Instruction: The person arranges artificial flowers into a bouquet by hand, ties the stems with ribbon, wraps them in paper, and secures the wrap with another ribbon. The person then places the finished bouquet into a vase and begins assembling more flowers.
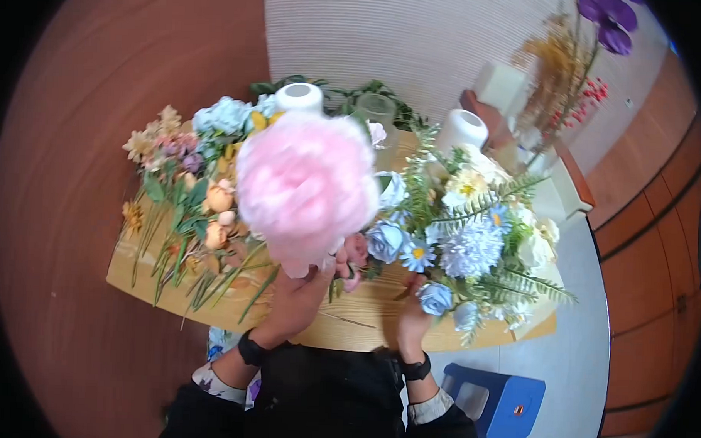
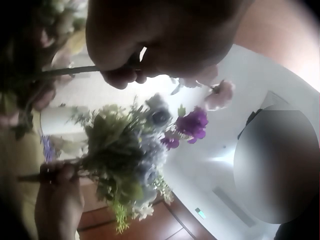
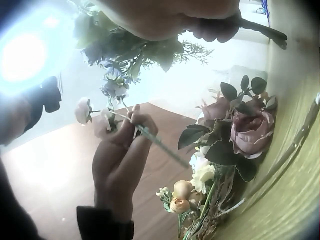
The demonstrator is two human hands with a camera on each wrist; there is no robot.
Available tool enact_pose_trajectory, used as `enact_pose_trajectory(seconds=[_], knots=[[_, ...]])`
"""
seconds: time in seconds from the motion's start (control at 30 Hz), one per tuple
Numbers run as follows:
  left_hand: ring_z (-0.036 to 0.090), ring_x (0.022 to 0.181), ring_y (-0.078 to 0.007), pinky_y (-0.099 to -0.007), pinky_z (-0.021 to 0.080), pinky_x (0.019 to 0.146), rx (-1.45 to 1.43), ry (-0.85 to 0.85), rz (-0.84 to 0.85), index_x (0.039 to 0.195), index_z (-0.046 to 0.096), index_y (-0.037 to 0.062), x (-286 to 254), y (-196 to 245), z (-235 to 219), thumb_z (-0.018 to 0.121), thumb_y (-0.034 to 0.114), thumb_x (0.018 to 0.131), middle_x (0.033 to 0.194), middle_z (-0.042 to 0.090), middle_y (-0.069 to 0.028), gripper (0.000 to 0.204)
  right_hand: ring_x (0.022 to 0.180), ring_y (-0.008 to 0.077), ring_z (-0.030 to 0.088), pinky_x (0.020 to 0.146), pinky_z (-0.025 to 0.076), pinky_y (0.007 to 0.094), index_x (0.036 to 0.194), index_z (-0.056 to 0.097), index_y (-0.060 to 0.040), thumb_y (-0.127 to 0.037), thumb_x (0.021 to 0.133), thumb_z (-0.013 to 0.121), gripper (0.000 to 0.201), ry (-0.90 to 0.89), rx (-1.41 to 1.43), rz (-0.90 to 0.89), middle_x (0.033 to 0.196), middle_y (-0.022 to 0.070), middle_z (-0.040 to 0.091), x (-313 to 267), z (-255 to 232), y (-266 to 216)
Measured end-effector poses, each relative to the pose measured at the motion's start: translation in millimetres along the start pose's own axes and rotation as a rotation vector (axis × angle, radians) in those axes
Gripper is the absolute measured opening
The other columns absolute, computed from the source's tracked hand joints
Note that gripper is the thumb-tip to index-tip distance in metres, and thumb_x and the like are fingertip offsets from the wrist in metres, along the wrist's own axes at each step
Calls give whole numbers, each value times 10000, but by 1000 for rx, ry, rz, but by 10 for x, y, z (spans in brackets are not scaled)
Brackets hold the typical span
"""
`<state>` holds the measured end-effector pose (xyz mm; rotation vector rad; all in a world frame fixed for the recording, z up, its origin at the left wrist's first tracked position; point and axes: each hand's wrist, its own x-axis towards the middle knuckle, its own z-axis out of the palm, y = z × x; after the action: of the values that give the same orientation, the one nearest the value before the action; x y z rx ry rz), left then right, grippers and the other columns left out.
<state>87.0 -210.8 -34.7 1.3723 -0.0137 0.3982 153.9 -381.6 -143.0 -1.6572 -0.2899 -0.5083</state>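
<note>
My left hand point(image 1: 295, 300) pinches a thin green stem point(image 3: 162, 146) between thumb and fingers. Above that hand, a large pale pink flower point(image 1: 305, 183) rises close to the head camera and covers part of the table. My right hand point(image 1: 413, 323) grips the gathered stems point(image 3: 265, 34) of a bouquet, low over the table's front. Blue roses point(image 1: 436, 298), a pale blue puffy bloom point(image 1: 471, 249), white flowers and fern sprigs point(image 1: 530, 284) fill the bouquet, which leans right. Dusky pink roses point(image 3: 251, 132) lie on the table between the hands.
Loose orange roses point(image 1: 218, 197), blue hydrangeas point(image 1: 223, 116) and cut stems cover the left of the wooden table point(image 1: 347, 327). Behind stand two white vases point(image 1: 299, 97) and a clear glass vase point(image 1: 376, 108). A blue stool point(image 1: 506, 402) stands on the floor at right.
</note>
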Motion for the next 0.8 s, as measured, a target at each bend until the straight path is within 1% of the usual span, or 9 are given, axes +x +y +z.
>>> enact_pose_trajectory(seconds=[0.17, 0.23, 0.3, 0.33, 0.5, 0.57, 0.7, 0.77, 0.8], knots=[[579, 794, -162, -299, 456, 693, 585, 182, -81, 937, 582, -1, 73, -339, 382, 546, 95, 823, 830, 621, -75, 153, 760, 126, 553, 689, 459, 246, 1138, 407, 0, -48, 859, 479, 293, -126, -75, 94, 890, 45, 581, -162, -151, 3], [573, 919, -226, -327, 437, 795, 463, 125, -172, 962, 571, -16, 37, -292, 564, 570, 64, 780, 947, 608, -119, 199, 762, 129, 544, 691, 451, 247, 1142, 409, 0, -50, 857, 478, 297, -162, -97, 102, 895, 48, 574, -101, -15, 39], [573, 936, -239, -309, 432, 806, 68, 64, 18, 952, 567, -29, -38, -566, 628, 537, 3, 765, 982, 595, -142, 192, 765, 131, 535, 694, 443, 248, 1145, 412, 0, -52, 856, 478, 301, -204, -118, 116, 900, 50, 566, -135, -32, 134], [593, 877, -239, -307, 448, 768, 265, -38, 246, 942, 565, -28, 30, -455, 610, 549, -39, 722, 928, 606, -124, 221, 766, 132, 531, 695, 439, 248, 1147, 413, 1, -54, 856, 477, 303, -227, -129, 123, 903, 52, 563, -202, -170, 202], [594, 857, -246, -334, 451, 770, 129, 4, 6, 975, 557, -25, 47, -831, 472, 558, -49, 700, 909, 608, -115, 275, 772, 138, 509, 700, 420, 250, 1156, 420, 1, -59, 853, 476, 314, -335, -183, 154, 915, 58, 544, -199, -183, 472], [587, 859, -235, -335, 442, 779, 628, 127, 335, 979, 556, -25, 53, -630, 430, 556, -40, 722, 908, 607, -111, 257, 774, 140, 500, 703, 412, 251, 1160, 423, 2, -61, 852, 476, 318, -375, -204, 163, 920, 61, 537, -244, -260, 593], [571, 860, -219, -321, 430, 796, 492, 389, 142, 952, 571, -24, 189, -734, 279, 570, 29, 791, 922, 610, -99, 169, 778, 145, 483, 707, 396, 253, 1167, 428, 3, -66, 850, 475, 327, -456, -253, 192, 930, 66, 522, -151, -285, 776], [571, 847, -208, -331, 434, 792, 103, 399, 143, 964, 575, -34, 200, -660, 293, 534, 60, 842, 885, 618, -93, 159, 781, 147, 474, 710, 388, 253, 1171, 431, 3, -68, 849, 474, 332, -502, -277, 201, 935, 68, 515, -170, -323, 865], [572, 837, -202, -331, 439, 776, 34, 453, -4, 968, 573, -38, 199, -304, 365, 518, 76, 861, 860, 621, -89, 165, 862, 151, 507, 762, 413, 275, 1148, 460, 2, -53, 852, 494, 303, -292, 19, 285, 988, 64, 541, -167, -228, 672]])
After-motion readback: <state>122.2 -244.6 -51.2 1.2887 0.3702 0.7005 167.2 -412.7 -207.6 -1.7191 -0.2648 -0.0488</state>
